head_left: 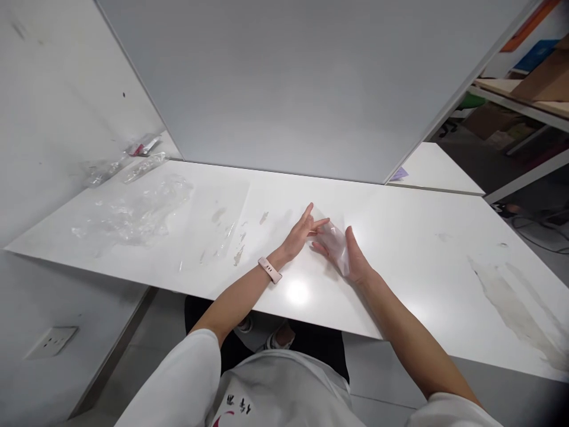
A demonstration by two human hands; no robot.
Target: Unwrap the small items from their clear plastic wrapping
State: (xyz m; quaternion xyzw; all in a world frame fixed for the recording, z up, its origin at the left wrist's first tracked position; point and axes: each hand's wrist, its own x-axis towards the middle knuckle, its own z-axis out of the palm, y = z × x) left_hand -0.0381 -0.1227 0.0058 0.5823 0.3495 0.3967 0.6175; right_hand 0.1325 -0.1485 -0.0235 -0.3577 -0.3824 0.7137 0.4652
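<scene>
A small clear plastic bag (334,243) is between my hands, above the white table. My right hand (357,261) holds it, with the thumb raised on the near side and the fingers behind or under the film. From the left, my left hand (297,239) reaches to the bag's edge. Its fingers are stretched and apart, and the fingertips touch or nearly touch the film; the exact contact is hard to see. A pale wristband (269,270) is on my left wrist.
Crumpled clear plastic bags (133,216) lie on the left of the table (427,237), beside a flat clear sheet (217,213). Small packets (144,145) rest by the left wall. A grey panel (284,89) rises along the back edge. A purple paper (400,174) shows behind it.
</scene>
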